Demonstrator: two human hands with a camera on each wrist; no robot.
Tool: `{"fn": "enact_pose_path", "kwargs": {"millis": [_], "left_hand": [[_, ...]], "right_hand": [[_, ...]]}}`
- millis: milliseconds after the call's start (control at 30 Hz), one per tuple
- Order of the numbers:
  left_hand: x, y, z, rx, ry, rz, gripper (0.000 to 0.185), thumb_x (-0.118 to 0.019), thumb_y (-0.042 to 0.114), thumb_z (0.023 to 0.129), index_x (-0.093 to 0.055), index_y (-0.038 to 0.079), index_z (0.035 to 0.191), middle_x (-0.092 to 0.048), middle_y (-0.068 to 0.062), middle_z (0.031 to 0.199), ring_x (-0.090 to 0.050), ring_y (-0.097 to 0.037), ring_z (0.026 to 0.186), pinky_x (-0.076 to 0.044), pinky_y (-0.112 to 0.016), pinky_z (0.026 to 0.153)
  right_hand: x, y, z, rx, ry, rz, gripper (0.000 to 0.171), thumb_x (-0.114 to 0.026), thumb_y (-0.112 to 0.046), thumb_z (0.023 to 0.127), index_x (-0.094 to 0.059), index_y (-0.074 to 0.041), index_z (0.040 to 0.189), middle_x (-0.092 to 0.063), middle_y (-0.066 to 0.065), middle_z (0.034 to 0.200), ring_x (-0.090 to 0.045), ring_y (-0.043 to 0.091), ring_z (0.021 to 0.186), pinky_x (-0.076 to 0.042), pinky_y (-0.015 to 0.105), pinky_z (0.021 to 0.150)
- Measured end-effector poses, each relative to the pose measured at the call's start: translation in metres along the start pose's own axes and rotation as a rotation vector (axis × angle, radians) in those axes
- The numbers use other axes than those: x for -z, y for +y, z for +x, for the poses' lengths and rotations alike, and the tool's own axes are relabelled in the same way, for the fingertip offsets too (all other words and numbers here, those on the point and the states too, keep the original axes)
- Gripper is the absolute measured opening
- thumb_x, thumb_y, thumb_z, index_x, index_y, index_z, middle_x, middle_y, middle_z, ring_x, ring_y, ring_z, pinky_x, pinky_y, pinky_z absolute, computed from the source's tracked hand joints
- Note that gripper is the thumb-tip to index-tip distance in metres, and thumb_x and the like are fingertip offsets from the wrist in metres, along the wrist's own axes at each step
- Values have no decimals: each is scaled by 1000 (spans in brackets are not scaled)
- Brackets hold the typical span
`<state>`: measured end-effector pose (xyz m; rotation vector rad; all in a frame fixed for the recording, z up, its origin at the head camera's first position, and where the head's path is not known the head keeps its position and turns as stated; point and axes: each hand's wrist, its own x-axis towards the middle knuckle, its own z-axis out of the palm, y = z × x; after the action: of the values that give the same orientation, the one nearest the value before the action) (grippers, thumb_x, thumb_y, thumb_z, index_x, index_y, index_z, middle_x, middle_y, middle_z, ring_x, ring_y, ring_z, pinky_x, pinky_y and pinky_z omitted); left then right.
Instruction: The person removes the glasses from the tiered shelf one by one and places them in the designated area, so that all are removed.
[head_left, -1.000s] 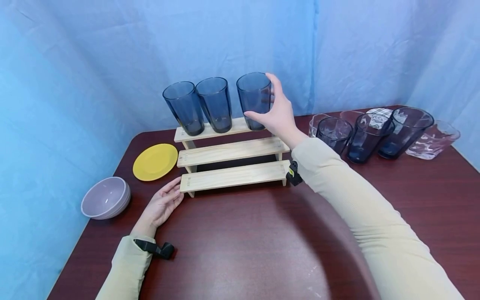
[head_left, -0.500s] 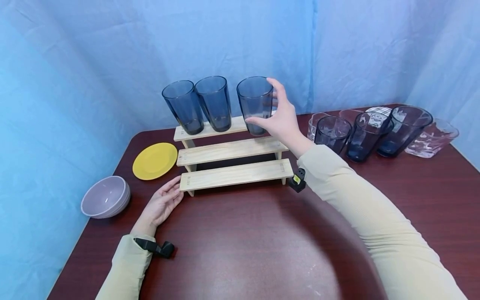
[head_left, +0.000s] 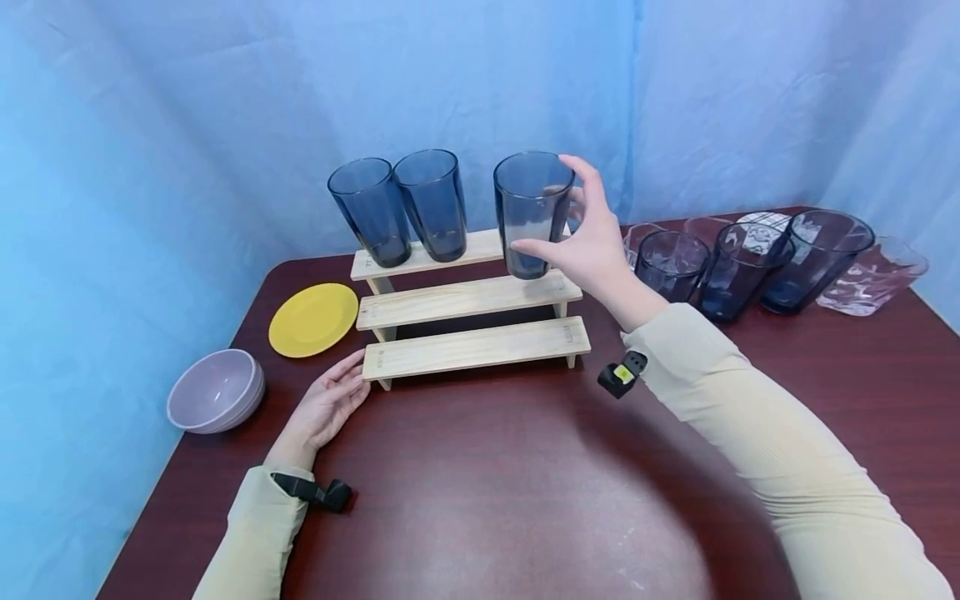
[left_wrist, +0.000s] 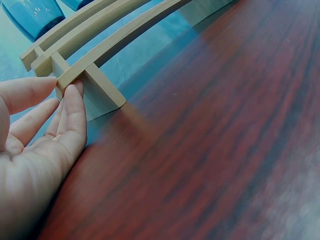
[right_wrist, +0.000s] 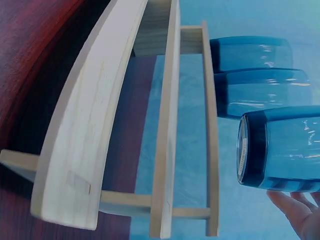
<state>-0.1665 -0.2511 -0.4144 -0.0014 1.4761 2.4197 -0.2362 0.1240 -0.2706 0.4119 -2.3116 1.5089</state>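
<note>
glass (head_left: 531,215) lifted off the rack (head_left: 471,301), hanging clear over its middle step at our 1 o'clock, our right hand (head_left: 592,243) curled round it. left hand (head_left: 324,409), fingers straight, braces the bottom step's end. next, we judge, a level carry clear of the neighbours.

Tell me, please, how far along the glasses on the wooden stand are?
Two blue glasses stand on the stepped stand's top tier. The right hand holds a third glass lifted off it; the left hand touches the bottom step. Several glasses wait on the table.
</note>
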Motion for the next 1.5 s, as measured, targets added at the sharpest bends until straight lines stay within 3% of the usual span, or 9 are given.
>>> {"fn": "enact_pose_path", "kwargs": {"millis": [133, 300, 633, 833, 1000, 1167, 1267, 1400, 1500], "left_hand": [[3, 0, -3, -17, -14, -4, 40, -42, -8, 96, -56, 20, 122, -61, 1, 111, -61, -8, 97, -49, -19, 85], [5, 0, -6, -46, -52, -31, 42, -39, -9, 97, -60, 20, 120, -62, 0, 112, -62, -8, 97, -50, -19, 85], [3, 0, -11, -27, -21, -42, 41, -42, -8, 96, -58, 19, 121, -61, -1, 112, -62, -9, 98, -50, -20, 85], [1, 0, -13, -21, 6, -29, 40, -44, -8, 96, -55, 18, 123, -61, 0, 113, -62, -9, 97, -50, -20, 86], [-1, 0, -14, -5, 34, -16, 45, -46, -7, 95, -43, 12, 136, -60, 0, 113, -61, -8, 98, -50, -20, 86], [-4, -3, -14, -7, 50, 8, 51, -46, -6, 95, -32, 8, 142, -60, 1, 114, -61, -7, 98, -49, -19, 86], [-6, -4, -13, -10, 41, 2, 52, -45, -8, 95, -31, 7, 143, -60, 1, 113, -61, -8, 98, -50, -20, 86], [-7, -5, -11, -6, 38, 13, 57, -44, -8, 95, -23, 3, 147, -60, 2, 113, -60, -7, 97, -49, -19, 86], [-8, -5, -10, -7, 42, 32, 60, -44, -7, 95, -18, 1, 149, -59, 2, 112, -60, -7, 97, -49, -18, 86]], "right_hand": [[7, -1, -11, 37, -20, -9, 97, -84, -18, 70, -24, -28, 146, -57, 5, 128, -55, 20, 118, -50, 29, 76], [17, -3, -26, 60, -57, 29, 97, -84, -12, 70, -25, -26, 145, -57, 7, 129, -57, 20, 115, -49, 18, 74], [39, 4, -52, 91, -53, 49, 99, -84, 2, 64, -30, -23, 143, -59, 13, 124, -56, -2, 106, -51, 13, 73], [56, 6, -63, 112, -63, 79, 101, -83, 10, 60, -33, -21, 142, -62, 0, 118, -62, -1, 95, -52, 14, 74], [76, 8, -72, 125, -72, 213, 102, -76, 24, 56, -36, -16, 141, -63, -5, 114, -65, 5, 93, -52, 14, 74], [105, 17, -79, 209, -155, 336, 105, -71, 30, 53, -32, -9, 142, -63, -1, 117, -66, 7, 91, -53, 14, 68], [126, 24, -86, 253, -189, 265, 110, -70, 34, 47, -30, -4, 143, -64, -2, 117, -65, 5, 93, -51, 13, 65], [153, 34, -99, 231, -143, -49, 119, -75, 31, 40, -29, -4, 145, -56, -14, 124, -58, -3, 100, -48, 7, 65], [170, 43, -108, 153, -85, -240, 122, -82, 23, 39, -32, -12, 146, -46, -26, 123, -46, -12, 110, -37, 2, 86]]}}
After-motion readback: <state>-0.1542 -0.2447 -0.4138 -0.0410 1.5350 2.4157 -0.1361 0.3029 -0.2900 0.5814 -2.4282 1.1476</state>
